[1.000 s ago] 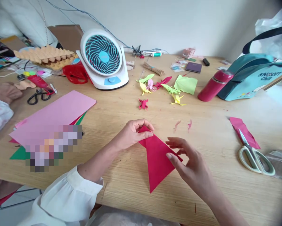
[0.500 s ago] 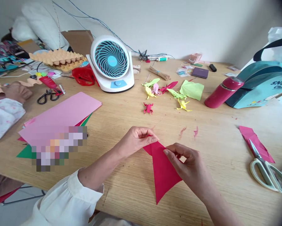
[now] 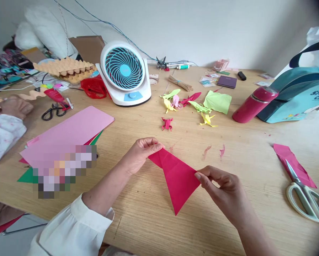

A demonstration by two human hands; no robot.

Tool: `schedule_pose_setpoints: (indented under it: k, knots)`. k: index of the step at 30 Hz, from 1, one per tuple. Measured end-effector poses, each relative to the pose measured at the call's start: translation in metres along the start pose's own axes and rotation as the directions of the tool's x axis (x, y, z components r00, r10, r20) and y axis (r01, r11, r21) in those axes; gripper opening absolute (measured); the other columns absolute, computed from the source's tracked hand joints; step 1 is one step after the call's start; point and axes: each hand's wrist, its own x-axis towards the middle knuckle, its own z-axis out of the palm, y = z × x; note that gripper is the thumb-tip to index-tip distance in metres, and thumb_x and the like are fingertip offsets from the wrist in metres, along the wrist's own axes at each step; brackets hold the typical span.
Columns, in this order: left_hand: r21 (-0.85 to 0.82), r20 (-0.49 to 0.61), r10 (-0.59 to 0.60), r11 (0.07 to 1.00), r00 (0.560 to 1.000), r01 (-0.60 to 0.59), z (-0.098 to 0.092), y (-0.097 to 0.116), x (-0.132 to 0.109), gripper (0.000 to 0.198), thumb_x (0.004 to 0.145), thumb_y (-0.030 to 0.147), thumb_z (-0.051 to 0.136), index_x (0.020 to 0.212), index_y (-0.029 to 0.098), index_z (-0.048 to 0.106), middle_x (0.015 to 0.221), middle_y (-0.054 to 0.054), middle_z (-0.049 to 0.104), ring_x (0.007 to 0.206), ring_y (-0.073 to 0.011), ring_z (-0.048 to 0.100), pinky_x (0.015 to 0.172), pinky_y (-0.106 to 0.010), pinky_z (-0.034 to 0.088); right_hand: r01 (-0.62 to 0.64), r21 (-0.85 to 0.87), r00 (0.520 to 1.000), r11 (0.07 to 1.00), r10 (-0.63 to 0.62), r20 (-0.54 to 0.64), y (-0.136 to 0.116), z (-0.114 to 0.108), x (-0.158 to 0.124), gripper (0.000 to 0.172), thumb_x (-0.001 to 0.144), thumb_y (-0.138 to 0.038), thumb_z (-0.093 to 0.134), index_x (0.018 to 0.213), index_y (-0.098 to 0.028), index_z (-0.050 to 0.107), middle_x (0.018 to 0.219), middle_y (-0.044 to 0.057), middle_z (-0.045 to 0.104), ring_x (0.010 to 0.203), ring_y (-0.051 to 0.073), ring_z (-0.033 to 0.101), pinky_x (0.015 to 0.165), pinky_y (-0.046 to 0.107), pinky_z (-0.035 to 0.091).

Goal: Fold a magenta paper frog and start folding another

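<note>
A folded sheet of red paper (image 3: 179,181) is stretched between my two hands above the table, one point hanging down toward me. My left hand (image 3: 145,151) pinches its upper left end, thumb on top. At the right corner, my right hand (image 3: 223,186) grips the paper between thumb and fingertips. A straight folded edge runs between the two grips. Beyond my hands a small red origami frog (image 3: 167,123) rests on the wood. Behind it lie several folded paper figures, among them a yellow one (image 3: 208,120), and a light green sheet (image 3: 217,102).
Scissors (image 3: 303,199) lie partly on a red paper strip (image 3: 290,160) at right. A red bottle (image 3: 255,105) stands by a teal bag (image 3: 295,96). A fan (image 3: 125,71) stands at the back, and stacked coloured paper (image 3: 71,131) lies left, near another person's hand (image 3: 17,106).
My hands have moved apart, the left one leftward and the right one out to the paper's right corner. The red paper is now spread wider and sits slightly higher.
</note>
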Motion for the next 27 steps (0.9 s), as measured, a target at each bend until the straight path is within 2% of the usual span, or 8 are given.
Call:
schedule_pose_setpoints:
  k: [3,6,9,12,18,24,27]
  knots:
    - [-0.129,0.057,-0.042,0.99,0.997,0.05,0.005,-0.007,-0.001,0.027,0.064,0.03,0.088,0.075,0.014,0.069,0.07,0.001,0.07,0.064,-0.0099,0.062,0.065,-0.021,0.048,0.011,-0.001,0.998,1.0,-0.011,-0.067,0.003,0.001,0.0,0.031,0.089,-0.045,0.063,0.069,-0.021,0.065,0.063,-0.001,0.057,0.062,0.014,0.049,0.059,0.026,0.038]
    - [-0.207,0.102,-0.097,0.971,0.99,0.116,0.012,-0.018,-0.003,0.033,0.063,0.028,0.089,0.088,0.014,0.072,0.085,-0.003,0.074,0.08,-0.0143,0.067,0.077,-0.025,0.051,0.018,0.009,0.993,1.0,-0.017,-0.115,0.005,0.004,-0.001,0.031,0.089,-0.044,0.063,0.068,-0.021,0.064,0.062,-0.001,0.055,0.061,0.014,0.048,0.057,0.026,0.037]
    - [-0.252,0.113,-0.126,0.956,0.986,0.151,0.02,-0.028,-0.007,0.039,0.065,0.022,0.088,0.1,0.015,0.072,0.097,-0.006,0.075,0.092,-0.0184,0.068,0.086,-0.031,0.052,0.029,0.023,0.989,0.999,-0.026,-0.143,0.007,0.008,0.0,0.03,0.089,-0.044,0.063,0.069,-0.021,0.066,0.062,-0.001,0.055,0.061,0.014,0.048,0.057,0.026,0.037]
    - [-0.266,0.124,-0.137,0.95,0.983,0.166,0.026,-0.035,-0.01,0.041,0.067,0.019,0.086,0.105,0.015,0.071,0.101,-0.007,0.075,0.094,-0.0194,0.068,0.09,-0.034,0.051,0.039,0.034,0.985,0.999,-0.033,-0.167,0.011,0.011,0.001,0.029,0.088,-0.044,0.064,0.07,-0.022,0.067,0.062,-0.001,0.056,0.061,0.014,0.05,0.057,0.026,0.038]
    - [-0.218,0.124,-0.094,0.969,0.988,0.119,0.029,-0.037,-0.009,0.037,0.068,0.017,0.085,0.103,0.017,0.073,0.1,-0.005,0.076,0.096,-0.0187,0.069,0.093,-0.033,0.05,0.052,0.058,0.975,0.997,-0.039,-0.217,0.018,0.012,0.003,0.028,0.087,-0.043,0.066,0.069,-0.021,0.068,0.063,0.0,0.058,0.061,0.014,0.051,0.058,0.026,0.04]
    - [-0.195,0.087,-0.022,0.98,0.996,0.039,0.024,-0.033,-0.007,0.026,0.07,0.022,0.084,0.093,0.015,0.076,0.092,-0.006,0.078,0.089,-0.0183,0.071,0.089,-0.032,0.052,0.18,0.071,0.966,0.981,-0.162,-0.201,0.014,0.013,0.002,0.017,0.088,-0.033,0.068,0.074,-0.023,0.07,0.067,-0.001,0.063,0.063,0.013,0.055,0.06,0.025,0.043]
    - [-0.217,0.087,0.007,0.976,0.996,0.013,0.021,-0.034,-0.004,0.022,0.071,0.023,0.084,0.09,0.015,0.076,0.088,-0.006,0.078,0.086,-0.0182,0.072,0.088,-0.032,0.053,0.217,0.085,0.953,0.972,-0.192,-0.235,0.012,0.014,0.0,0.015,0.089,-0.029,0.067,0.076,-0.024,0.07,0.068,-0.002,0.064,0.065,0.013,0.056,0.061,0.024,0.043]
